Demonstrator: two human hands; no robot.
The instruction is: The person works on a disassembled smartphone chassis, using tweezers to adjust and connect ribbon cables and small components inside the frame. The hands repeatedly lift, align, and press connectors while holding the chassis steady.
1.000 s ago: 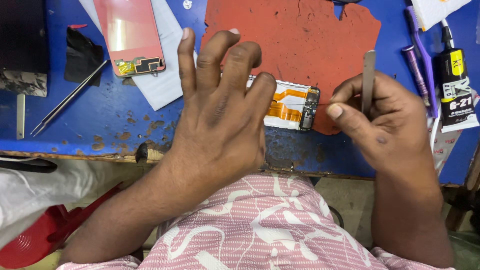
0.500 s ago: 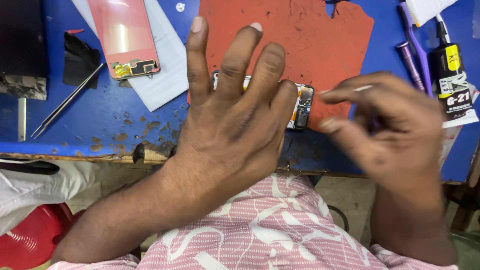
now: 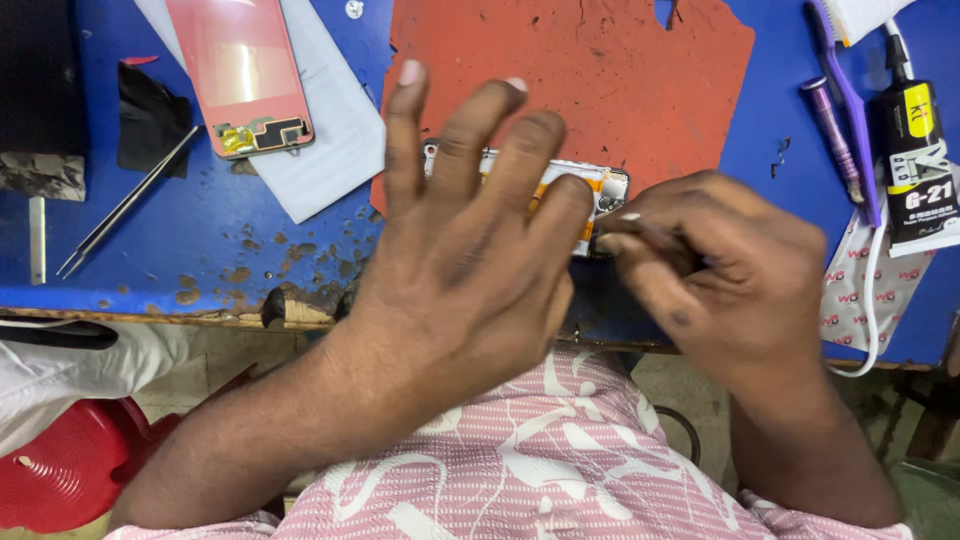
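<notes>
While the left hand (image 3: 470,260) lies fingers spread over the opened phone (image 3: 590,195) at frame centre on the red mat (image 3: 620,80), the right hand (image 3: 710,270) pinches a thin tool at its corner. Phone looks light, stiff, fragile; best held by edges.

A pink-tinted phone screen panel (image 3: 238,75), rectangular with a gold and black strip at its lower end, lies near the tabletop's far left. A black glue tube (image 3: 915,165) with a yellow and white label lies by the right edge, over a white wrapper (image 3: 868,290) printed in red.
</notes>
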